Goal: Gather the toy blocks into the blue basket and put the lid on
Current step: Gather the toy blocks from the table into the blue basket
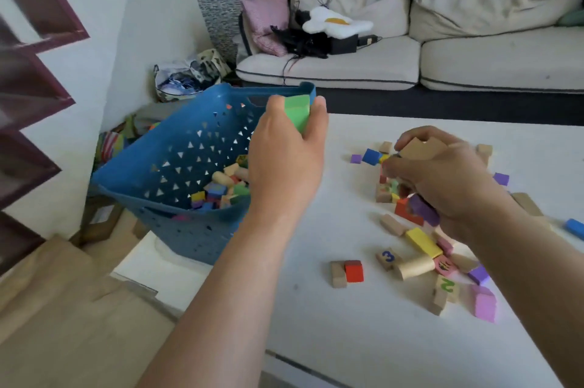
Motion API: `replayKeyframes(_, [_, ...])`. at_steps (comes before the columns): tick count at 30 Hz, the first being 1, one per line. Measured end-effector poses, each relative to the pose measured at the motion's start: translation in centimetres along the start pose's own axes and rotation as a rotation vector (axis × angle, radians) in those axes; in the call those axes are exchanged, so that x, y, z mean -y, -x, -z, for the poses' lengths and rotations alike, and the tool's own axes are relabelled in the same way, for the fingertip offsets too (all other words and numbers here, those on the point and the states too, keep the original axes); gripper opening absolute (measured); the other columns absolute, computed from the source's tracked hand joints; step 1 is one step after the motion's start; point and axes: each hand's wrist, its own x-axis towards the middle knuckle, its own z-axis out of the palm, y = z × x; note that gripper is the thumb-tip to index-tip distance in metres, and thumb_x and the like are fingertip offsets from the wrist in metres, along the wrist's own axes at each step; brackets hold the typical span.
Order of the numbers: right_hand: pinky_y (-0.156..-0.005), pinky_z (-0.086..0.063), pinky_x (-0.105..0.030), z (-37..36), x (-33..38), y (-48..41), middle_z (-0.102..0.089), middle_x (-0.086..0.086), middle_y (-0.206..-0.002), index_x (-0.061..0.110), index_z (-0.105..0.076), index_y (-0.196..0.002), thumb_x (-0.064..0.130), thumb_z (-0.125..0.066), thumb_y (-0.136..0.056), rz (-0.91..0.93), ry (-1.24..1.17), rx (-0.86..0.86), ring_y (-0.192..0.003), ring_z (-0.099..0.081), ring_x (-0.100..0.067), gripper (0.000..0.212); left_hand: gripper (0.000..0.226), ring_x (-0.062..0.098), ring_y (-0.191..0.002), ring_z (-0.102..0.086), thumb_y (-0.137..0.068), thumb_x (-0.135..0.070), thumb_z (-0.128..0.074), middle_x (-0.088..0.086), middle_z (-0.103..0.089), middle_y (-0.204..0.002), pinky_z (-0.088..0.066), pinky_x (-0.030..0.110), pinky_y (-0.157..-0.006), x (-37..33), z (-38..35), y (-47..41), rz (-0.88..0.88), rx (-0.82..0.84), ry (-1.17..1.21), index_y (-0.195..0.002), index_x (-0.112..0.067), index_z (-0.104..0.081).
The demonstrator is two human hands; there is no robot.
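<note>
White table (316, 334) up front, pale sofa (474, 65) behind, wooden floor (63, 308) down to the left. Grips a green block (298, 112) in the left hand (284, 160), fingers curled round, at the far right corner of the blue basket (177, 147). Clutches a crowded handful in the right hand (448, 179), plain wooden block (417, 147) on top and purple block (423, 209) poking out below, above the scattered pile (422, 242). Risks dropping that purple block, seemingly half out of the grip, and knocking the pile wider. Risks more at the basket: tilted at the table's left edge, partly filled, support hidden, so liable to slide or tip toward the floor under a hard toss. Leaves bare table between basket and pile for crossing over; tighter on the right, with a blue block (573, 227) far out toward the picture's edge. Shows no lid anywhere.
</note>
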Motion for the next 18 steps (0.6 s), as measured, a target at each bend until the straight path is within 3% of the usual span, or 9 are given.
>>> replayKeyframes(3, [-0.044, -0.04, -0.034, -3.7, 2.6, 0.4, -0.056, -0.015, -0.063, 0.024, -0.064, -0.088, 0.004, -0.073, -0.075, 0.114, -0.049, 0.085, -0.036, -0.042, -0.022, 0.026, 0.038, 0.007, -0.076, -0.057, -0.098, -0.058, -0.049, -0.008, -0.063, -0.086, -0.037, 0.025, -0.062, 0.8, 2.5, -1.3, 0.03, -0.045, 0.045, -0.101, -0.02, -0.056])
replayKeyframes(6, [-0.04, -0.036, -0.032, -8.3, 5.4, 0.0, -0.051, -0.009, -0.064, 0.022, -0.062, -0.086, 0.001, -0.069, -0.072, 0.257, -0.13, 0.131, -0.05, -0.038, -0.025, 0.025, 0.041, 0.019, -0.085, -0.062, -0.098, -0.058, -0.048, -0.005, -0.067, -0.09, -0.048, 0.038, -0.074, 2.1, 5.1, -2.8, 0.012, -0.144, 0.07, -0.104, -0.019, -0.058])
replayKeyframes(9, [-0.036, -0.033, -0.023, -13.4, 7.9, -0.6, -0.049, -0.007, -0.061, 0.017, -0.059, -0.087, 0.0, -0.069, -0.074, 0.392, -0.206, 0.201, -0.047, -0.033, -0.025, 0.024, 0.044, 0.019, -0.086, -0.062, -0.098, -0.056, -0.049, -0.003, -0.066, -0.092, -0.046, 0.035, -0.073, 4.9, 6.6, -3.9, 0.101, -0.213, 0.055, -0.109, -0.014, -0.061])
replayKeyframes(12, [-0.036, -0.034, -0.021, -18.1, 8.6, -1.4, -0.051, -0.005, -0.059, 0.011, -0.057, -0.09, 0.008, -0.073, -0.083, 0.458, -0.231, 0.237, -0.042, -0.041, -0.018, 0.018, 0.047, 0.022, -0.08, -0.062, -0.097, -0.058, -0.05, -0.001, -0.063, -0.083, -0.041, 0.036, -0.066, 7.7, 6.6, -4.0, 0.277, -0.147, 0.032, -0.103, -0.012, -0.06])
replayKeyframes(14, [-0.048, -0.047, -0.033, -20.1, 8.0, -2.0, -0.059, -0.009, -0.067, 0.009, -0.057, -0.092, 0.021, -0.074, -0.087, 0.482, -0.108, 0.246, -0.053, -0.051, -0.02, 0.021, 0.048, 0.024, -0.081, -0.061, -0.096, -0.059, -0.051, 0.0, -0.061, -0.082, -0.041, 0.037, -0.065, 8.8, 6.6, -4.0, 0.346, -0.084, 0.025, -0.101, -0.012, -0.058])
replayKeyframes(16, [-0.071, -0.056, -0.047, -21.0, 7.0, -2.5, -0.067, -0.012, -0.078, 0.01, -0.059, -0.096, 0.031, -0.07, -0.09, 0.481, 0.052, 0.26, -0.07, -0.061, -0.027, 0.024, 0.047, 0.026, -0.084, -0.06, -0.094, -0.057, -0.055, 0.0, -0.061, -0.085, -0.041, 0.037, -0.065, 9.6, 6.6, -4.2, 0.389, -0.033, 0.015, -0.1, -0.011, -0.06])
replayKeyframes(18, [-0.078, -0.057, -0.048, -21.1, 6.1, -3.0, -0.068, -0.003, -0.076, 0.015, -0.06, -0.095, 0.037, -0.065, -0.092, 0.478, 0.107, 0.266, -0.072, -0.064, -0.02, 0.023, 0.037, 0.021, -0.087, -0.061, -0.092, -0.05, -0.06, -0.001, -0.062, -0.094, -0.042, 0.034, -0.064, 10.0, 6.5, -4.4, 0.396, 0.002, 0.011, -0.103, -0.015, -0.062])
